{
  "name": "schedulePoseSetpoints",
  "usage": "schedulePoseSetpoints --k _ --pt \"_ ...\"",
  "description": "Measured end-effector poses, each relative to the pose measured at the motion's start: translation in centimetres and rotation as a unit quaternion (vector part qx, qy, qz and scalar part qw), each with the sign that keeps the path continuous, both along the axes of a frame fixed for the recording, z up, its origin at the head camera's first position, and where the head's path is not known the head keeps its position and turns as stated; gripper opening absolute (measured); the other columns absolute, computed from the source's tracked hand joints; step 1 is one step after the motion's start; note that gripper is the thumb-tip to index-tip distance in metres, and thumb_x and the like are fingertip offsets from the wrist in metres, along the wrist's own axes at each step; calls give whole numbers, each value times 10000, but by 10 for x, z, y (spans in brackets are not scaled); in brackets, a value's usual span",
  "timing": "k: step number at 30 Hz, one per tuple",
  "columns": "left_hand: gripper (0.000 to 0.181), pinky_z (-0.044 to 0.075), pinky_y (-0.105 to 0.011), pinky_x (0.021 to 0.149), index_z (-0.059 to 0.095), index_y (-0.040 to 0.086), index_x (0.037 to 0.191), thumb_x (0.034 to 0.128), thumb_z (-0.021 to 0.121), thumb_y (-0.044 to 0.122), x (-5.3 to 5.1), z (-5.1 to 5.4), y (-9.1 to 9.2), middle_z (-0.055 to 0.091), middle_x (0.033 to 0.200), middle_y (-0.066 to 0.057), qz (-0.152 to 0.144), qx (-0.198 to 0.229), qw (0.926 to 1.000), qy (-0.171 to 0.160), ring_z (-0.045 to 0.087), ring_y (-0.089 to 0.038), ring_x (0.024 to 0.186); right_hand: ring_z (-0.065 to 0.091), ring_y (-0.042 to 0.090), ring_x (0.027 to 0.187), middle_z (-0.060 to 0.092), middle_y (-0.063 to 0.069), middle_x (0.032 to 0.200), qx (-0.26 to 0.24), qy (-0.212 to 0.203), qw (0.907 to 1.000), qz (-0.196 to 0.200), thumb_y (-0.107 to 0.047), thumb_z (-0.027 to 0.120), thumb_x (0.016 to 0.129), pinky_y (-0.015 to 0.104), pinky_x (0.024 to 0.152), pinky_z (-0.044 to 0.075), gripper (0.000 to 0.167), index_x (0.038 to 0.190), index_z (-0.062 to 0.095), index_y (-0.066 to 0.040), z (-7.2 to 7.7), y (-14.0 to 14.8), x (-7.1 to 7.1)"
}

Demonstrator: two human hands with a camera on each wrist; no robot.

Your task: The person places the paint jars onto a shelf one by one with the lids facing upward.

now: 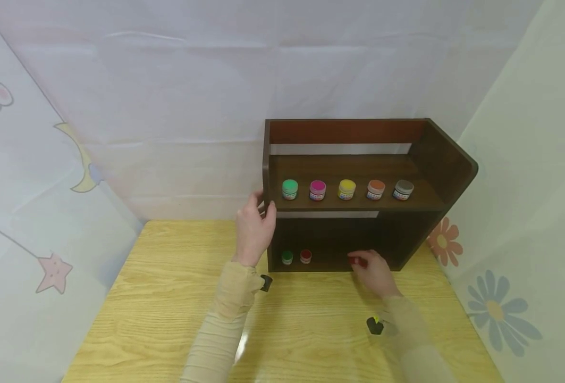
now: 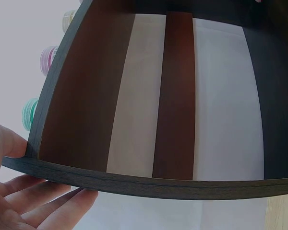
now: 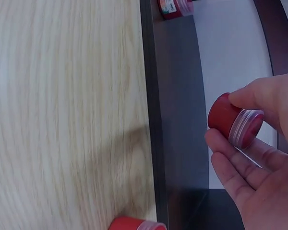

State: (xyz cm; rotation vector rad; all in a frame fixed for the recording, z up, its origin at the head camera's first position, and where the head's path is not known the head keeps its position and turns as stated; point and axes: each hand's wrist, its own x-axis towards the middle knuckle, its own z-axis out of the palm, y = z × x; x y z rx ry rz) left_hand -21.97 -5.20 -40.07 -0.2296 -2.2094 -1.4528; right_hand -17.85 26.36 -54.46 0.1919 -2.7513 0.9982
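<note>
A dark brown two-level wooden shelf (image 1: pixel 354 209) stands on the table against the wall. My left hand (image 1: pixel 255 229) grips its left side panel (image 2: pixel 149 186), thumb on one side and fingers on the other. At the lower level, my right hand (image 1: pixel 374 272) pinches a small red paint jar (image 3: pixel 224 115) between thumb and fingers, its clear-rimmed lid tilted sideways. On the bottom board sit a green jar (image 1: pixel 287 257) and a dark red jar (image 1: pixel 305 256), upright at the left. Another red jar (image 3: pixel 134 224) shows at the lower edge of the right wrist view.
Along the upper board stand mint green (image 1: pixel 289 189), magenta (image 1: pixel 318 190), yellow (image 1: pixel 346 189), orange (image 1: pixel 375 189) and grey (image 1: pixel 403 189) jars. The wood-grain table (image 1: pixel 167 298) extends in front. Cloth-covered walls rise behind and on both sides.
</note>
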Motion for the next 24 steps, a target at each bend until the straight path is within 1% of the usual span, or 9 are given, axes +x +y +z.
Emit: schedulePoseSetpoints --k 4,7,11,13,16,18,21,24 --pt "353 599 -360 806 614 -50 1287 983 634 129 0 0 0 660 1274 -214 17 -16 10000 3 715 -334 1006 611 283 929 627 101 980 -169 154 9995 204 5 697 927 477 823 565 190 1103 762 -27 -1 -5 -4" --pt "360 599 -359 806 612 -50 1291 985 630 138 1 0 0 659 1275 -214 28 -37 10000 3 715 -335 1006 593 296 936 589 139 1031 -250 148 9994 211 80 675 878 476 820 554 281 1134 734 -22 0 -9 -5" --pt "360 599 -369 809 609 -56 1293 986 631 132 1 0 0 655 1276 -225 26 -49 10000 17 713 -343 1009 587 346 932 539 223 1100 -297 223 9993 92 160 629 787 497 810 533 434 1183 685 -7 5 -15 -6" --pt "360 599 -376 811 607 -60 1292 986 630 128 1 0 0 653 1275 -231 19 -41 10000 28 712 -348 1011 594 351 920 536 240 1111 -288 311 9991 28 165 636 779 499 803 537 445 1191 676 1 6 -18 -7" --pt "354 599 -376 809 608 -60 1289 988 625 125 1 -1 -1 655 1270 -233 3 -17 10000 55 712 -349 1011 609 339 892 565 228 1090 -249 339 9991 -77 121 683 789 490 786 544 424 1195 679 -3 8 -21 -9" --pt "351 600 -373 808 609 -58 1288 989 622 125 1 -1 -1 656 1268 -233 5 -11 10000 64 713 -346 1009 624 319 853 596 207 1054 -222 295 9992 -127 50 723 806 474 751 549 386 1185 684 -8 9 -22 -9" --pt "350 600 -369 805 610 -56 1288 987 625 121 1 -1 -1 658 1266 -231 -2 -1 10000 70 714 -343 1006 630 303 806 635 175 987 -215 248 9991 -264 -67 783 803 455 706 542 330 1117 702 -5 11 -24 -10" --pt "353 600 -364 804 611 -50 1293 989 626 129 1 -1 -1 660 1267 -222 13 -27 10000 55 717 -333 1003 634 287 798 657 156 973 -269 220 9988 -356 -125 811 787 432 700 540 318 1060 707 1 13 -26 -10"
